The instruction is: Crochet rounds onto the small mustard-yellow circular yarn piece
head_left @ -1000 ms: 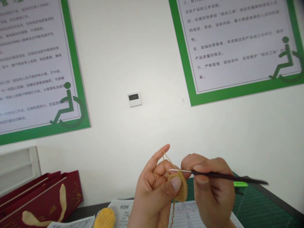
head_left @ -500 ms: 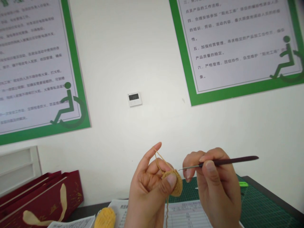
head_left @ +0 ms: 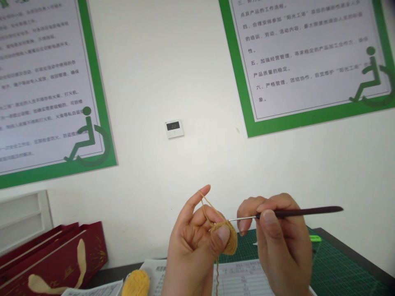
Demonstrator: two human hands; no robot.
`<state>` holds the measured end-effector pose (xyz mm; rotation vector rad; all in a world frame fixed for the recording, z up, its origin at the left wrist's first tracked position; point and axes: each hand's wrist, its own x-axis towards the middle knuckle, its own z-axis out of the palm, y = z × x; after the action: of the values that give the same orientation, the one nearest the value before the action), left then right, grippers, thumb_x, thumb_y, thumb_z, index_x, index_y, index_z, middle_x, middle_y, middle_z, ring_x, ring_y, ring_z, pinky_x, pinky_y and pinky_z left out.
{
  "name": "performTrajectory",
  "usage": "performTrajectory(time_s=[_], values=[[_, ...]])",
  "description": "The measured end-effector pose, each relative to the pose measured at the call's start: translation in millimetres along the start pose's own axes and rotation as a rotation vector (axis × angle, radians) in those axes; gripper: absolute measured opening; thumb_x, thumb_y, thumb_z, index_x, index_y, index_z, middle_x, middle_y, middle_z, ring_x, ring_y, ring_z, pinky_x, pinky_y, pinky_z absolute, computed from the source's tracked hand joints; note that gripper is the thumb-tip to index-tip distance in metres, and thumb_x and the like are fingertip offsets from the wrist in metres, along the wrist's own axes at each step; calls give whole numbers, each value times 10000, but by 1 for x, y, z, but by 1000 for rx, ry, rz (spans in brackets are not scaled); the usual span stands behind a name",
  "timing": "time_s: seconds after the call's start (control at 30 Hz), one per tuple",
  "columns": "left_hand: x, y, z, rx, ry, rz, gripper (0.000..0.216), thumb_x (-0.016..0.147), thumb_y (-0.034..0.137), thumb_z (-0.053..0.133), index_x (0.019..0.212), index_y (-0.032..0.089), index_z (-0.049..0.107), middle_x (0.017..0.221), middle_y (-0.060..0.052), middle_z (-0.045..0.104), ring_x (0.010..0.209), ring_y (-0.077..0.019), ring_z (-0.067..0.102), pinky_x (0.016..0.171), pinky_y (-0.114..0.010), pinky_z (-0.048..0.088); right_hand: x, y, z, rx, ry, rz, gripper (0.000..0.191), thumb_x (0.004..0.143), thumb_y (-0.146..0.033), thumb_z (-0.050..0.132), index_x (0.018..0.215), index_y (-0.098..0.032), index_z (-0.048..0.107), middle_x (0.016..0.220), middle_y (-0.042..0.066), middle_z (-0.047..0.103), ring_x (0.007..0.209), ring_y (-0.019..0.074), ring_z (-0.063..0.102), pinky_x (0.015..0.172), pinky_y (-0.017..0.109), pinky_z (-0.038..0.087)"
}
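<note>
I see a small round crocheted disc of matte mustard yarn, pinched between thumb and fingers of my left hand; a strand loops over the raised index finger. My right hand pinches a slim dark crochet hook, its metal tip touching the disc's top edge.

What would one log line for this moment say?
left hand: pinches crochet piece | right hand: holds crochet hook | yarn ball: on table

The right wall poster is showing Chinese text, items 四, 五, 六, beside a green wheelchair sign; the thermostat is reading 20.
</note>
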<state>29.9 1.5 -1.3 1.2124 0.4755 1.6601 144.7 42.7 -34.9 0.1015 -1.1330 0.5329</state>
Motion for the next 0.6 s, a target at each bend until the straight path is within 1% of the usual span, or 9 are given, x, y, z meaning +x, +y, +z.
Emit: performTrajectory(time_s=[0.1,0.27,0.43,0.6], values=[[0,0,0,6,-7,13,577,716,108,858,1260,222,706,784,-14,609,691,-119,540,600,-211,447,0,0,1,0,2,-8,92,1053,-226,448,1007,-246,524,725,-11,635,682,149,605,639,304,465],[1,0,1,24,5,24,369,705,141,876,1059,201,792,779,-17,610,682,-101,527,592,-190,428,0,0,1,-12,3,-18,88,1054,-238,459,1017,-246,539,723,-10,632,679,147,606,632,296,464],[-1,0,2,31,28,6,304,673,176,911,962,193,819,770,-20,627,677,-94,548,609,-183,438,1,-2,0,4,8,-11,83,1049,-222,470,997,-244,532,737,-13,638,682,142,606,640,297,466],[-2,0,1,44,38,-13,291,660,229,930,930,197,825,758,-17,640,679,-91,550,623,-169,441,1,-3,-1,9,-14,20,91,1051,-226,464,1012,-250,542,739,-13,641,696,144,613,633,294,470]])
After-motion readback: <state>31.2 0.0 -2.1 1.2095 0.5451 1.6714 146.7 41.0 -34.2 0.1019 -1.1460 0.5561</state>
